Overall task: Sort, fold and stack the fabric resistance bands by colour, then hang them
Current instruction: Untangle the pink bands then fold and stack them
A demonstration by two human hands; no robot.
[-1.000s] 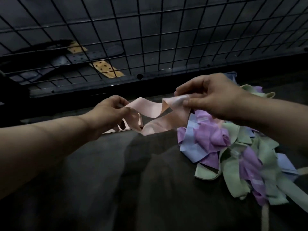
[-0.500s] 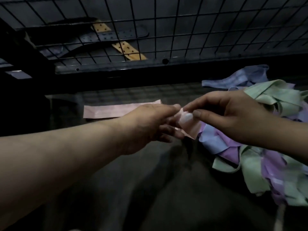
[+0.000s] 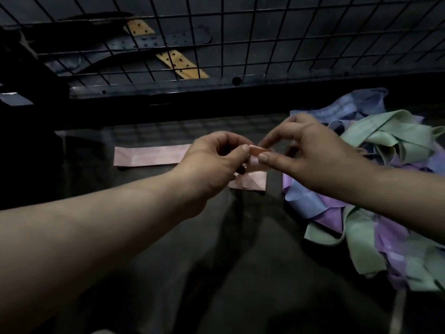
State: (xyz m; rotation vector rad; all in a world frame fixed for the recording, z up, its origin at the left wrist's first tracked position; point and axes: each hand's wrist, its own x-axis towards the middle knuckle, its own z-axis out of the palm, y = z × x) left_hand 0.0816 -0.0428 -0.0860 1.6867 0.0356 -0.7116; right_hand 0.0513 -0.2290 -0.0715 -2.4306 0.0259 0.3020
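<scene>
Pinching the upper edge of a pink band (image 3: 249,180) between thumb and forefinger, the left hand (image 3: 214,162) and the right hand (image 3: 308,157) meet just above the dark bench (image 3: 168,273). Their fingertips are almost touching, and the rest of the band droops below them in a short doubled length. It looks light and limp: flat woven fabric that keeps no shape of its own and sags wherever it is not held. It is probably a little stretchy and in no way fragile. The best hold is likely at the ends or corners, with both layers squared up under the pinch, so the fold can be pulled taut and pressed flat on the bench. A grip in the middle would let the layers slide askew. Another pink band, the folded strip (image 3: 149,155), lies flat on the bench just beyond the left hand and marks where this one probably belongs. To the right, a tangled pile (image 3: 385,150) of green, purple and blue bands sits under and beside the right forearm. Lifting one from it may drag its neighbours along.
</scene>
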